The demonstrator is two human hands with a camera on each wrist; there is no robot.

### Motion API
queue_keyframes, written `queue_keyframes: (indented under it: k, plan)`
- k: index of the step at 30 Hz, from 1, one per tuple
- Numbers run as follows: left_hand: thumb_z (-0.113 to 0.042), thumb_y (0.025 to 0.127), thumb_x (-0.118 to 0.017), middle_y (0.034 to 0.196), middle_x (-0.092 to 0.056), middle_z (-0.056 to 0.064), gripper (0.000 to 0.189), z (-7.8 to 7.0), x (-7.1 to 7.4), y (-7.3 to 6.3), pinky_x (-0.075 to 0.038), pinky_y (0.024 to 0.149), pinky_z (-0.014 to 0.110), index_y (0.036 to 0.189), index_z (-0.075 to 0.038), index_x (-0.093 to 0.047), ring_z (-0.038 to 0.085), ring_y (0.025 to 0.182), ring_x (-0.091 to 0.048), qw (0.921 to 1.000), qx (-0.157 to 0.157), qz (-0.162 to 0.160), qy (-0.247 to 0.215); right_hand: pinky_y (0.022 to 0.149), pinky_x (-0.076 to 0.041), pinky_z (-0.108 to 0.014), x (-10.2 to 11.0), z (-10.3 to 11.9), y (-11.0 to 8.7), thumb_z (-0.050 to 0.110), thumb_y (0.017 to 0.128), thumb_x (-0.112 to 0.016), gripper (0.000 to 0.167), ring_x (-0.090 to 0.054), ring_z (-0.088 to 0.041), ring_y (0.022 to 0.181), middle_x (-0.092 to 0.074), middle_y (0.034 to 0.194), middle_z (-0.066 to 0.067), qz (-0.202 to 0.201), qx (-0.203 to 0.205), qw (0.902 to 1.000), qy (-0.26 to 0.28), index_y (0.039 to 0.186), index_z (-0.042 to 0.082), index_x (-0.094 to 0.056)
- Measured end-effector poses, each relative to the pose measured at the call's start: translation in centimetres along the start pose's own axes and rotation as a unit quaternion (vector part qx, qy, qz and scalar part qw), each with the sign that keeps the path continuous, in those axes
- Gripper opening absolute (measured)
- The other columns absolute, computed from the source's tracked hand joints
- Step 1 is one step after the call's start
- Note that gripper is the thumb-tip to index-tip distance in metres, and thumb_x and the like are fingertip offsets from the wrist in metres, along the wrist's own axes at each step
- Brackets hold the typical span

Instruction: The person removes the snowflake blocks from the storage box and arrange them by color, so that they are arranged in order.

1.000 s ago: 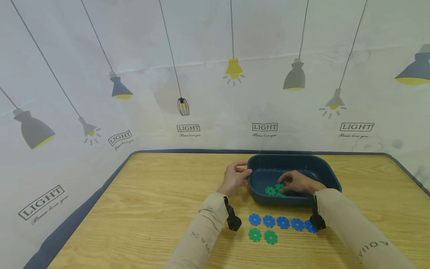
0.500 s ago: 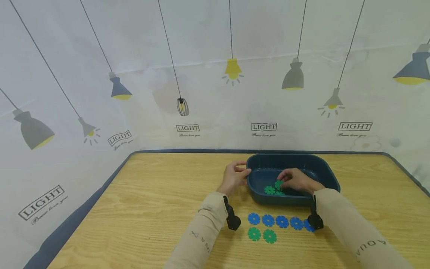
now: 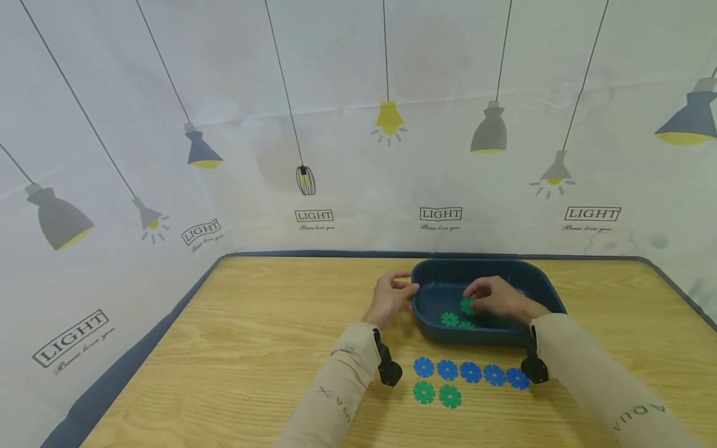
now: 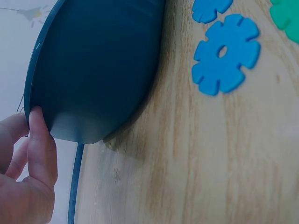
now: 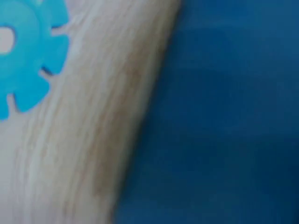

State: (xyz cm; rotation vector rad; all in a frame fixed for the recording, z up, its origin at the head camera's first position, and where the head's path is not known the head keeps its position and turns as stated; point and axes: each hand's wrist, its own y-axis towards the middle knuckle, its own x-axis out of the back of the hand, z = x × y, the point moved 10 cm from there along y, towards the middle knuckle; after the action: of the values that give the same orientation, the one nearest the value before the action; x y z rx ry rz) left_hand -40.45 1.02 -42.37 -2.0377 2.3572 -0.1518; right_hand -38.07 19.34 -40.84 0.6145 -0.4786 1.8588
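A dark blue plastic tub (image 3: pixel 476 336) stands at the back of the wooden table. My left hand (image 3: pixel 386 300) pinches its left rim; the left wrist view shows thumb and fingers on either side of the tub's edge (image 4: pixel 32 70). Inside the tub, my right hand (image 3: pixel 497 298) pinches a green notched disc (image 3: pixel 467 305), held raised at a tilt. More green notched discs (image 3: pixel 450 319) lie on the tub floor below. In the right wrist view the tub's wall (image 5: pixel 215 116) hides the right hand.
In front of the tub, several blue notched discs (image 3: pixel 471 371) lie in a row. Two green discs, one at the left (image 3: pixel 424 392) and one beside it (image 3: pixel 450 396), form a second row nearer me. Behind the table hangs a lamp-printed cloth (image 3: pixel 358 137).
My right hand has lifted the green disc slightly off the others, and its wrist has shifted a little to the right. The left hand stays at the tub rim.
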Motion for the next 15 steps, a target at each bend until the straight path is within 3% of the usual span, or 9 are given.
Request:
queue_keyframes:
  k: [6,15]
  plan:
    - [-0.009,0.082,-0.064,0.086,-0.057,0.008,0.034,0.0,-0.1,0.0,-0.053,0.063,0.041,0.114,-0.007,-0.057,0.014,0.055,-0.057,1.0000,0.000,0.003,0.000,0.071,-0.051,-0.033,0.6,1.2,-1.2,0.001,0.086,-0.054,0.020,-0.058,-0.022,0.084,-0.057,0.093,-0.013,0.015,0.014,0.9986,0.048,0.104,-0.007,-0.056]
    - [-0.009,0.081,-0.064,0.086,-0.057,0.009,0.032,-0.1,0.1,-0.1,-0.053,0.062,0.039,0.112,-0.007,-0.058,0.013,0.055,-0.056,1.0000,-0.005,-0.004,0.001,0.071,-0.052,-0.033,1.2,3.7,-3.8,0.009,0.087,-0.057,0.025,-0.059,-0.016,0.080,-0.057,0.093,-0.015,0.015,0.053,0.9968,0.058,0.106,-0.008,-0.055]
